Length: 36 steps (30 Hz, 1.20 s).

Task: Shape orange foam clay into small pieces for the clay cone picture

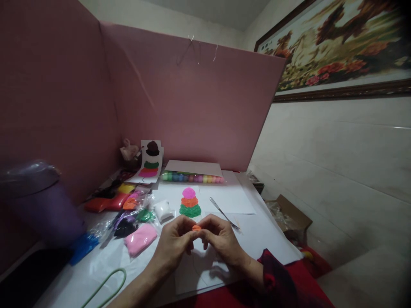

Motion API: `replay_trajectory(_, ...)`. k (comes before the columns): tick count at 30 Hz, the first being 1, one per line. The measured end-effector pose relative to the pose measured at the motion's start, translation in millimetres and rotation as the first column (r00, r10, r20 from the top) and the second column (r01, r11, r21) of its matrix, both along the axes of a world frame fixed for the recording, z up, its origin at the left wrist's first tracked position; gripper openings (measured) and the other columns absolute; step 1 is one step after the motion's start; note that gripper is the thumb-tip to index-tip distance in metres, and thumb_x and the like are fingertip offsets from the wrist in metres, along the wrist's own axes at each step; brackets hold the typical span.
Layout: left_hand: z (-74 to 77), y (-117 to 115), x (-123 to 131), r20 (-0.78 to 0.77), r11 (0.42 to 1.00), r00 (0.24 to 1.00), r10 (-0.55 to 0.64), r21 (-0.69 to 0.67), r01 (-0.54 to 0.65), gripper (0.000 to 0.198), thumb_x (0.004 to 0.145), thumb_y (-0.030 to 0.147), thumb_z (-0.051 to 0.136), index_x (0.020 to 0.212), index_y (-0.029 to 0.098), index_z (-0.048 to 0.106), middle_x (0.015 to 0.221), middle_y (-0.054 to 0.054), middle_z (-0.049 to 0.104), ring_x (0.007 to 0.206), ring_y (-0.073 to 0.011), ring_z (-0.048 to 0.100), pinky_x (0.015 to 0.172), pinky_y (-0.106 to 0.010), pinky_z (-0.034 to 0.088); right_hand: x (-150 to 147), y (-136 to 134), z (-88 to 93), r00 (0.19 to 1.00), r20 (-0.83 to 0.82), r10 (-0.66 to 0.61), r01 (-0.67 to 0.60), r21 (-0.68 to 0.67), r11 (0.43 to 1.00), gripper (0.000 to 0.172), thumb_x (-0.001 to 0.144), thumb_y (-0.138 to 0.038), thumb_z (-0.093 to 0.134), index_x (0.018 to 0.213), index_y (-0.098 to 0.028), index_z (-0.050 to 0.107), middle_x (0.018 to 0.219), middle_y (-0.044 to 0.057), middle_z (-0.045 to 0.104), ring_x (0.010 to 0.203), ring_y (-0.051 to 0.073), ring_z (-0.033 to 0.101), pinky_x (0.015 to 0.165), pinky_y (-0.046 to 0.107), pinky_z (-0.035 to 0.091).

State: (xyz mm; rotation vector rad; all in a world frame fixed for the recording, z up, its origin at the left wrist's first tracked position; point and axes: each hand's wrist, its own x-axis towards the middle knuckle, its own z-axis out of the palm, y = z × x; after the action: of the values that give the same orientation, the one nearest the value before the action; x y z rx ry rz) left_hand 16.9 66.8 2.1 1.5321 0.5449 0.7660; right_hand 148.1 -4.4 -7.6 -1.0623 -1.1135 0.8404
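Between the fingertips of my left hand (177, 239) and my right hand (221, 239) is a small lump of orange modelling clay (196, 228). Both hands pinch it just above the white paper (212, 273). Beyond them on the sheet is a stacked clay shape, with a pink round (189, 193) on top, an orange band (189, 201) in the middle and a wider green piece (190, 210) at the bottom. A metal tool (221, 209), thin and long, lies to the right near my right hand, its tip by some thin sticks (239, 224).
To the left lie bagged clays: pink (140, 239), white (163, 210), black (126, 228) and red (112, 202). A finished-looking picture (150, 164) leans at the back beside a row of coloured clay (192, 177). A purple bin (38, 201) and green loop (107, 286) are left; a cardboard box (292, 214) is right.
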Motion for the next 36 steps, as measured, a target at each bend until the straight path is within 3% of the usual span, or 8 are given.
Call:
replay_trajectory(4, -0.5, -1, -1, -0.019, 0.995, 1.000, -0.023, 0.097, 0.025, 0.014, 0.075, 0.026, 0.063, 0.079, 0.014, 0.060, 0.063, -0.001, 0.060, 0.052, -0.0123, 0.055, 0.045, -0.023, 0.044, 4, 5, -1.0, 0.996, -0.076, 0.040, -0.041, -0.011, 0.999, 0.019, 0.073, -0.029, 0.070, 0.071, -0.014, 0.059, 0.059, -0.003, 0.056, 0.044, 0.008, 0.050, 0.040, 0.019, 0.043)
replay_trajectory(8, 1.0, 0, -2, 0.078, 0.997, 0.994, -0.071, -0.013, 0.072, 0.025, 0.075, 0.025, 0.063, 0.097, 0.015, 0.059, 0.066, 0.001, 0.060, 0.055, -0.0132, 0.057, 0.048, -0.025, 0.047, 4, 2, 1.1, 1.000, -0.026, 0.011, -0.010, 0.026, 1.000, 0.014, 0.078, -0.027, 0.066, 0.080, -0.016, 0.057, 0.063, -0.003, 0.056, 0.047, 0.008, 0.051, 0.042, 0.019, 0.043)
replay_trajectory(13, 3.1, 3, -1, 0.089, 0.987, 0.992, -0.091, -0.127, 0.102, 0.022, 0.076, 0.033, 0.063, 0.077, 0.012, 0.060, 0.060, 0.001, 0.058, 0.044, -0.0100, 0.052, 0.042, -0.024, 0.044, 1, -5, 3.0, 0.984, 0.175, -0.041, 0.028, 0.079, 0.997, 0.007, 0.082, -0.022, 0.060, 0.085, -0.017, 0.058, 0.071, 0.000, 0.059, 0.061, 0.012, 0.055, 0.052, 0.023, 0.046)
replay_trajectory(20, 1.2, 6, 1, 0.098, 0.978, 0.992, -0.083, -0.186, 0.100, 0.025, 0.075, 0.036, 0.064, 0.081, 0.012, 0.060, 0.056, 0.000, 0.061, 0.042, -0.0101, 0.053, 0.043, -0.023, 0.043, 2, -9, 7.5, 0.870, 0.457, -0.185, 0.119, 0.170, 0.978, 0.002, 0.081, -0.016, 0.060, 0.083, -0.016, 0.061, 0.074, 0.002, 0.059, 0.064, 0.014, 0.055, 0.062, 0.027, 0.046)
replay_trajectory(28, -1.6, 8, -1, 0.122, 0.969, 0.986, -0.118, -0.203, 0.141, 0.023, 0.071, 0.032, 0.069, 0.078, 0.012, 0.060, 0.054, 0.001, 0.060, 0.043, -0.0102, 0.053, 0.045, -0.023, 0.044, 2, -10, 9.3, 0.821, 0.535, -0.200, 0.081, 0.237, 0.968, 0.005, 0.082, -0.013, 0.056, 0.086, -0.015, 0.060, 0.077, 0.004, 0.059, 0.066, 0.015, 0.055, 0.063, 0.028, 0.045)
replay_trajectory(32, 0.9, 5, -1, 0.097, 0.966, 0.988, -0.123, -0.217, 0.142, 0.022, 0.073, 0.033, 0.067, 0.078, 0.012, 0.061, 0.052, 0.002, 0.059, 0.041, -0.0099, 0.052, 0.043, -0.022, 0.042, 2, -11, 9.5, 0.873, 0.464, -0.152, 0.077, 0.175, 0.981, 0.003, 0.080, -0.016, 0.059, 0.083, -0.015, 0.060, 0.073, 0.003, 0.058, 0.065, 0.015, 0.055, 0.062, 0.029, 0.046)
replay_trajectory(36, 4.7, 4, -1, 0.122, 0.971, 0.989, -0.082, -0.215, 0.107, 0.018, 0.070, 0.028, 0.070, 0.071, 0.011, 0.062, 0.050, 0.002, 0.058, 0.042, -0.0092, 0.051, 0.043, -0.021, 0.041, 4, -5, 8.3, 0.999, 0.033, 0.025, -0.026, 0.025, 0.999, 0.011, 0.076, -0.022, 0.064, 0.074, -0.015, 0.057, 0.064, -0.001, 0.057, 0.050, 0.011, 0.053, 0.044, 0.023, 0.044)
